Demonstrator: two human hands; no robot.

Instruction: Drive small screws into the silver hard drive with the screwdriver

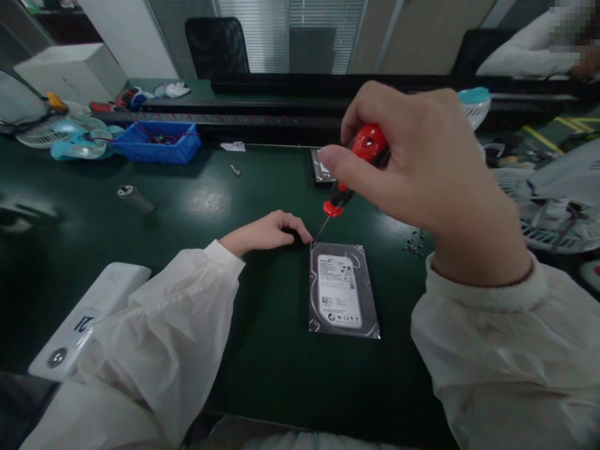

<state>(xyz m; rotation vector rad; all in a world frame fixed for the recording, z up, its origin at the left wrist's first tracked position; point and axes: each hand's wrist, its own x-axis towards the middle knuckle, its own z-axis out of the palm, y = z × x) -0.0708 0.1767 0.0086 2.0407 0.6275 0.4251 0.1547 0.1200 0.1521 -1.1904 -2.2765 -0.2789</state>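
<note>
My right hand [412, 156] is closed around the red and black handle of a screwdriver [334, 208]. The screwdriver slants down, its thin shaft meeting the far left corner of a hard drive [369, 300]. That drive lies flat on the green table, its white label facing up. At the same corner, my left hand [269, 231] reaches in with its index fingertip beside the screwdriver's tip; the thumb is apart from the finger. Any screw under the tip is too small to make out.
A second hard drive [322, 167] lies behind, partly covered by my right hand. Small screws [414, 244] are scattered to the right. Leftward are a blue bin [159, 150], a metal cylinder [135, 199] and a white device [94, 319]. Fan parts [557, 206] stand at right; another person's sleeve [520, 53] shows behind.
</note>
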